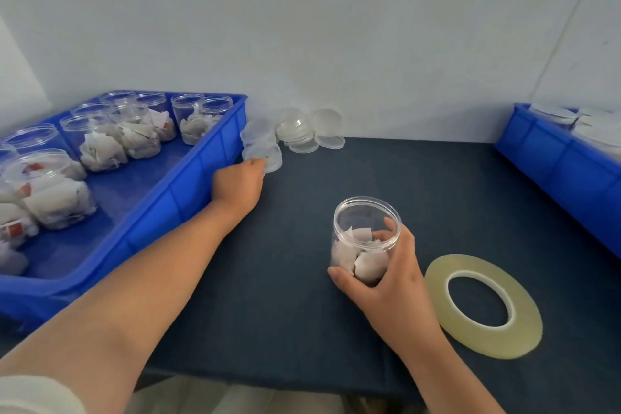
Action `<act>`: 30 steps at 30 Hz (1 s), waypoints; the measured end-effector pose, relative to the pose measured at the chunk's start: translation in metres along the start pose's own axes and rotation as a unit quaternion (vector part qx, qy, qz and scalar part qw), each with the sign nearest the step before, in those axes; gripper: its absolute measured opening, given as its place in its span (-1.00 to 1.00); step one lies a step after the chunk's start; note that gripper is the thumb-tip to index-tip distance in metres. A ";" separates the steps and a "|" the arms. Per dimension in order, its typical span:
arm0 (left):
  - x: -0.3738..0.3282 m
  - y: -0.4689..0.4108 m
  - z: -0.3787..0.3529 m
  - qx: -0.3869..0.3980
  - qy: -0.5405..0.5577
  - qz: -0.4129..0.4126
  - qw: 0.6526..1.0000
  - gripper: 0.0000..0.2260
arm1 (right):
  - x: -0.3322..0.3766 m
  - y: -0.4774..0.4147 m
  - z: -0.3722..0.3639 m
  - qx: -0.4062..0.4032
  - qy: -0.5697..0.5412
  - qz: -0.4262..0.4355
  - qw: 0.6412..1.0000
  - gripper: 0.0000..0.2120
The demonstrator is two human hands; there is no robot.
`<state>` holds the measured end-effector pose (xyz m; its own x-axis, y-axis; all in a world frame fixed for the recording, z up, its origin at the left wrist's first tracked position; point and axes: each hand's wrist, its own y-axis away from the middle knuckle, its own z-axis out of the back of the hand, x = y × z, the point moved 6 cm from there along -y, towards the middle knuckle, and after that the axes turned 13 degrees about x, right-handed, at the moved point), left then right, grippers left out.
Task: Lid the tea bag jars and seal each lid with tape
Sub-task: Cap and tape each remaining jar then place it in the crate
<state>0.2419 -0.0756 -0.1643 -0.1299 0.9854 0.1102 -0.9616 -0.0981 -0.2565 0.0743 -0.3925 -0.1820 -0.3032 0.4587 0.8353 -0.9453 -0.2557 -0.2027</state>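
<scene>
The right hand (386, 274) grips a clear round plastic jar (366, 235) of white tea bags, thumb across its near side and fingers wrapped behind. The jar stands upright and unlidded on the dark blue surface (302, 279). The left hand (238, 185) reaches to a blurred pile of translucent plastic lids (262, 144) just beside the blue plastic tray (201, 165). Its fingertips touch the pile, but I cannot tell whether they grasp a lid. More loose lids (312, 131) lean against the white wall. A flat roll of yellowish clear tape (484, 343) lies near the right hand. The tray holds open jars of tea bags (100, 141). A second blue bin (554, 161) sits at the right edge.
</scene>
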 end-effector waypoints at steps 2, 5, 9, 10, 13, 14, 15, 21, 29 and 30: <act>-0.006 0.019 0.014 -0.021 -0.021 -0.019 0.999 -0.85 | -0.001 0.001 0.000 0.004 0.001 -0.005 1.000 -0.02; -0.009 0.053 0.044 -0.111 0.054 -0.029 0.992 -0.84 | 0.001 0.001 0.001 0.009 0.001 -0.007 1.000 -0.02; -0.003 0.091 0.072 -0.193 0.178 0.030 0.964 -0.91 | 0.004 0.003 0.002 0.007 -0.003 -0.005 1.000 -0.08; -0.005 0.099 0.074 -0.193 0.179 0.026 0.964 -0.90 | 0.004 0.003 0.003 0.004 -0.004 -0.004 1.000 -0.09; -0.016 0.119 0.066 -0.133 0.086 -0.060 0.986 -0.90 | 0.007 0.004 0.004 0.002 -0.004 0.001 1.000 -0.14; -0.017 0.123 0.059 -0.098 0.055 -0.082 0.990 -0.91 | 0.007 0.005 0.004 0.001 -0.004 0.005 1.000 -0.14; -0.015 0.126 0.053 -0.060 0.038 -0.089 0.993 -0.90 | 0.008 0.006 0.005 0.000 -0.003 0.008 1.000 -0.14; -0.004 0.110 0.044 0.057 0.158 0.007 0.986 -0.29 | 0.011 0.006 0.006 -0.007 0.006 0.019 1.000 -0.15; -0.012 0.054 0.034 0.193 0.124 0.030 0.973 -0.22 | 0.011 0.005 0.006 -0.009 0.016 0.019 1.000 -0.15; -0.013 0.051 0.034 0.183 0.103 0.025 0.977 -0.28 | 0.011 0.005 0.007 -0.009 0.018 0.020 1.000 -0.15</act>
<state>0.1858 -0.0977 -0.1462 -0.1633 0.9816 -0.0988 -0.9824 -0.1527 0.1075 0.0667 -0.3943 -0.1705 -0.3450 0.4793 0.8070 -0.9341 -0.2593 -0.2453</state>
